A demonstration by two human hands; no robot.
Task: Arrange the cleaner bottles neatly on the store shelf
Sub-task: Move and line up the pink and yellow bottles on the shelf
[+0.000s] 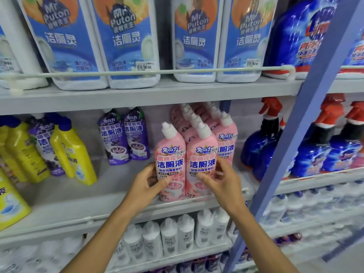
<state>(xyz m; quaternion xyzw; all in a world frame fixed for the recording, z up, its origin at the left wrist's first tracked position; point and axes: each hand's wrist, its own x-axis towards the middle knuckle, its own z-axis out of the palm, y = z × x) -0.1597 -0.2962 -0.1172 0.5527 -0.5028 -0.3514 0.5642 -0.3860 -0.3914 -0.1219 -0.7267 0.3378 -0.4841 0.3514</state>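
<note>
Yellow cleaner bottles (72, 152) lean at the left end of the middle shelf (78, 203), with purple-labelled bottles (42, 142) set among them. Further right, two purple bottles (125, 136) stand side by side toward the back of the shelf, well apart from its front edge. Next comes the left hand (146, 184), with its thumb across the front and fingers curled round the left side of the left pink bottle (170, 154), gripping it low on the label. That bottle stands upright at the front edge of the shelf, touching the right pink bottle (201, 156) beside it. Both have white caps and face forward. White bottles (169, 235) crowd the shelf below them. The right hand (223, 179) grips the right pink bottle in the same way, thumb on the label and fingers wrapped round its right side. More pink bottles (226, 138) stand in rows behind the pair. Blue spray bottles (260, 146) with red triggers stand at the right, on either side of a blue upright post (307, 115)
</note>
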